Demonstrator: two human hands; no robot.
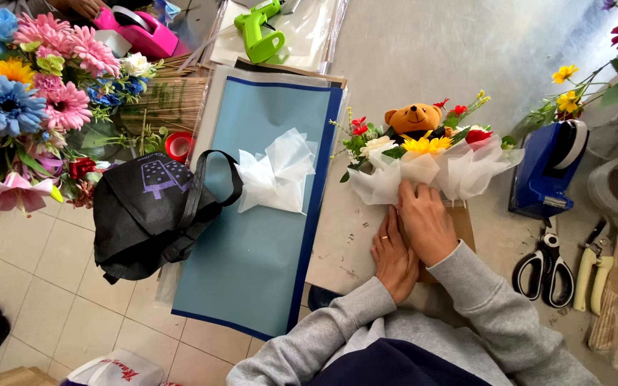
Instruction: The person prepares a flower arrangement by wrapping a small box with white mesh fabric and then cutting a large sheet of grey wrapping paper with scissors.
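Observation:
A small bouquet (423, 154) lies on a brown paper sheet (341, 236) on the table: an orange teddy bear (414, 119), a yellow flower, red and white blooms, all in white mesh wrap. My right hand (425, 221) presses on the bouquet's stem end, fingers together. Tucked against it on the left, my left hand (393, 259) with a ring rests on the same wrapped base. Both arms wear grey sleeves.
Blue wrapping sheets (252, 257) with a white mesh bundle (277, 179) lie to the left, beside a black bag (148, 214). Artificial flowers (30, 100) fill the far left. A blue tape dispenser (548, 168), scissors (543, 268), pliers (591, 271), a green glue gun (257, 32) surround.

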